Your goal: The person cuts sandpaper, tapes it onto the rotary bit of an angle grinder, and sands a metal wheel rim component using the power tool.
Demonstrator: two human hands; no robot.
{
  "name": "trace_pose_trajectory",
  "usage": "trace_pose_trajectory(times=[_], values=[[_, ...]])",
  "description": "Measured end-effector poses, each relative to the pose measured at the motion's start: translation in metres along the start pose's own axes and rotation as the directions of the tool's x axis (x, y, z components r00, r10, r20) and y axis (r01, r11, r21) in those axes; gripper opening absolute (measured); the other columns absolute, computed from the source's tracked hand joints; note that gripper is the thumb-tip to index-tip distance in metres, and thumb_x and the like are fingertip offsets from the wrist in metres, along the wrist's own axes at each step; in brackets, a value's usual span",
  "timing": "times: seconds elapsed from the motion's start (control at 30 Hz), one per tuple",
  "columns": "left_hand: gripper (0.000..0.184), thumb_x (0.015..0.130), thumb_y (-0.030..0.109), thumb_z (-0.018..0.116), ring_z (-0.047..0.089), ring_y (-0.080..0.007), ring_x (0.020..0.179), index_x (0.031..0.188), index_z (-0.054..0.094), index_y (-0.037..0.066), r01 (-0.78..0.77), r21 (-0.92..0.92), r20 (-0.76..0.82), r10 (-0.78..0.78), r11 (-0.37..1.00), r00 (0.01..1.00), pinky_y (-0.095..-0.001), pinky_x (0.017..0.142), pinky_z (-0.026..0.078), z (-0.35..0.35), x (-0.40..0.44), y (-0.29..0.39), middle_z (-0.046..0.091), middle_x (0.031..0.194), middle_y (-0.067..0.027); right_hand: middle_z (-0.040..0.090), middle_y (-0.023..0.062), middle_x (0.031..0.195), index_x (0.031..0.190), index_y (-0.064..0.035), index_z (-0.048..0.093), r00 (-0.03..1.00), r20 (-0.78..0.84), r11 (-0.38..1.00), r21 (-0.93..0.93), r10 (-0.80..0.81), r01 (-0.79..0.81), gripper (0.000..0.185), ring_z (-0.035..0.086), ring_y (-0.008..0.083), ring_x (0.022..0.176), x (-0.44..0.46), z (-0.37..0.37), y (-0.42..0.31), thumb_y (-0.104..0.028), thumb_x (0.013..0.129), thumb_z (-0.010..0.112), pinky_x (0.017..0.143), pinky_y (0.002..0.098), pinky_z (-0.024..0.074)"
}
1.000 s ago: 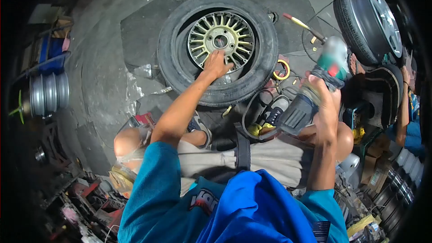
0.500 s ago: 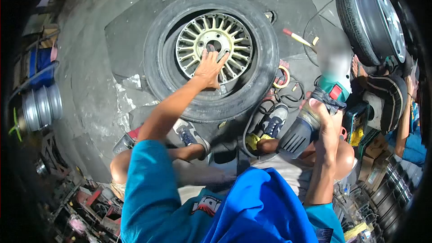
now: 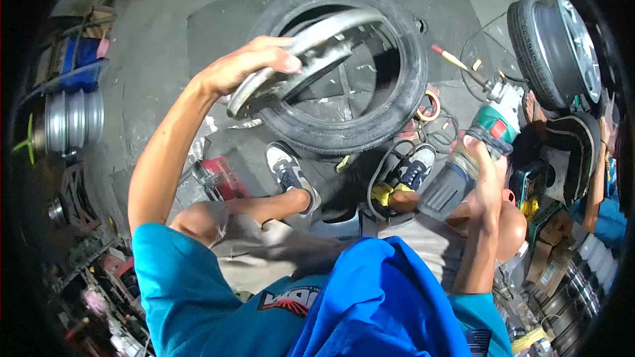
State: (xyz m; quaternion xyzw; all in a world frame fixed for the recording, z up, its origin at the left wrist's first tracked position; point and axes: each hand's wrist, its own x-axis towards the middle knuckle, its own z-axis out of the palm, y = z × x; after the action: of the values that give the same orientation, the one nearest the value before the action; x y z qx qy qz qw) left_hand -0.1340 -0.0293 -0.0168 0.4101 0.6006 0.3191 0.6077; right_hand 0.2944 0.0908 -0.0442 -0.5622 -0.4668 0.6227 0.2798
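Note:
My left hand [image 3: 248,66] grips the edge of the round spoked wheel face [image 3: 317,43], which is tilted up on its side and a little blurred. Below it a black tire [image 3: 324,139] lies flat on the floor, its opening partly covered by the wheel face. My right hand [image 3: 486,165] is wrapped round the body of a green and grey power tool [image 3: 496,122], held over my right knee with its metal head pointing up and away.
A tire with a rim [image 3: 546,53] stands at the upper right, near another person's arm [image 3: 598,165]. A tape roll [image 3: 429,106], a red-tipped handle [image 3: 446,56] and cables lie right of the flat tire. Silver rims [image 3: 74,119] are at the left.
My left hand has closed on the wheel face, lifted it out of the tire and tipped it up toward the left. The power tool stays in my right hand, its head now sharper in view.

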Motion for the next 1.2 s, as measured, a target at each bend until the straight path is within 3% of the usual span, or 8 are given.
trace_pose_trajectory(times=[0.17, 0.33, 0.53, 0.63, 0.67, 0.77, 1.0, 1.2], values=[[0.048, 0.090, 0.051, 0.074, 0.066, -0.0163, 0.089, 0.109, 0.074, 0.007, -0.199, -0.413, -0.493, -0.034, 0.889, 0.869, -0.0334, 0.081, 0.054, 0.022, -0.090, -0.002, 0.070, 0.099, -0.0033, 0.076, 0.0097, 0.094, 0.113, -0.0013, 0.069, 0.991, 0.037, 0.989, 0.075, -0.132, 0.129, 0.031, 0.075, 0.0189, 0.080, -0.018, 0.000, 0.007, -0.021, 0.092, 0.081, 0.074, 0.0340, 0.0606], [0.069, 0.080, 0.065, 0.078, 0.066, -0.0196, 0.079, 0.118, 0.070, 0.008, -0.030, -0.511, -0.545, -0.297, 0.859, 0.784, -0.0347, 0.075, 0.055, 0.020, -0.127, -0.044, 0.070, 0.096, -0.0092, 0.077, 0.0107, 0.098, 0.113, -0.0027, 0.068, 0.969, 0.211, 0.973, 0.215, -0.130, 0.084, 0.030, 0.075, 0.0192, 0.082, -0.047, 0.011, 0.002, -0.020, 0.092, 0.081, 0.076, 0.0340, 0.0614], [0.064, 0.079, 0.065, 0.078, 0.065, -0.0164, 0.068, 0.109, 0.072, 0.009, -0.083, -0.544, -0.561, -0.288, 0.835, 0.776, -0.0271, 0.063, 0.051, 0.027, -0.142, -0.057, 0.070, 0.083, -0.0056, 0.074, 0.0095, 0.105, 0.113, -0.0026, 0.067, 0.942, 0.318, 0.974, 0.223, -0.108, 0.036, 0.036, 0.074, 0.0200, 0.087, -0.054, 0.041, 0.026, -0.012, 0.085, 0.087, 0.075, 0.0390, 0.0644], [0.053, 0.091, 0.055, 0.075, 0.066, -0.0126, 0.073, 0.113, 0.075, 0.007, -0.027, -0.451, -0.509, -0.232, 0.892, 0.829, -0.0278, 0.072, 0.055, 0.005, -0.150, -0.061, 0.074, 0.092, -0.0073, 0.071, 0.0055, 0.105, 0.123, -0.0055, 0.063, 0.944, 0.272, 0.977, 0.153, -0.186, 0.149, 0.054, 0.069, 0.0163, 0.093, -0.052, 0.069, 0.052, -0.015, 0.078, 0.091, 0.086, 0.0339, 0.0568], [0.053, 0.091, 0.055, 0.075, 0.066, -0.0126, 0.073, 0.113, 0.075, 0.007, -0.035, -0.455, -0.516, -0.232, 0.890, 0.825, -0.0278, 0.072, 0.055, 0.000, -0.149, -0.062, 0.074, 0.092, -0.0073, 0.077, 0.0074, 0.098, 0.111, -0.0031, 0.072, 0.935, 0.262, 0.968, 0.137, -0.238, 0.208, 0.030, 0.075, 0.0186, 0.085, -0.053, 0.079, 0.061, -0.012, 0.086, 0.085, 0.080, 0.0357, 0.0608], [0.040, 0.106, 0.036, 0.065, 0.069, -0.0143, 0.077, 0.115, 0.081, 0.000, -0.075, 0.187, -0.705, 0.187, 0.979, 0.684, -0.0311, 0.074, 0.057, -0.008, -0.149, -0.061, 0.079, 0.094, -0.0058, 0.077, 0.0071, 0.098, 0.111, -0.0029, 0.071, 0.921, 0.299, 0.965, 0.154, -0.249, 0.211, 0.032, 0.075, 0.0180, 0.089, -0.054, 0.101, 0.092, -0.010, 0.083, 0.085, 0.084, 0.0356, 0.0601], [0.038, 0.111, 0.033, 0.062, 0.073, -0.0184, 0.096, 0.124, 0.072, -0.001, 0.093, 0.330, -0.710, 0.182, 0.939, 0.680, -0.0360, 0.083, 0.061, -0.007, -0.151, -0.056, 0.077, 0.103, -0.0089, 0.070, 0.0059, 0.107, 0.125, -0.0017, 0.061, 0.906, 0.332, 0.965, 0.117, -0.262, 0.237, 0.062, 0.067, 0.0176, 0.094, -0.063, 0.114, 0.129, -0.016, 0.074, 0.094, 0.088, 0.0332, 0.0546], [0.037, 0.097, 0.016, 0.061, 0.073, -0.0383, 0.112, 0.132, 0.065, 0.004, 0.368, 0.441, -0.884, 0.326, 0.819, 0.334, -0.0487, 0.096, 0.054, 0.007, -0.128, -0.073, 0.076, 0.118, -0.0237, 0.071, 0.0058, 0.104, 0.124, -0.0024, 0.060, 0.926, 0.287, 0.966, 0.152, -0.246, 0.210, 0.057, 0.069, 0.0164, 0.089, -0.051, 0.112, 0.129, -0.013, 0.077, 0.091, 0.084, 0.0327, 0.0558]])
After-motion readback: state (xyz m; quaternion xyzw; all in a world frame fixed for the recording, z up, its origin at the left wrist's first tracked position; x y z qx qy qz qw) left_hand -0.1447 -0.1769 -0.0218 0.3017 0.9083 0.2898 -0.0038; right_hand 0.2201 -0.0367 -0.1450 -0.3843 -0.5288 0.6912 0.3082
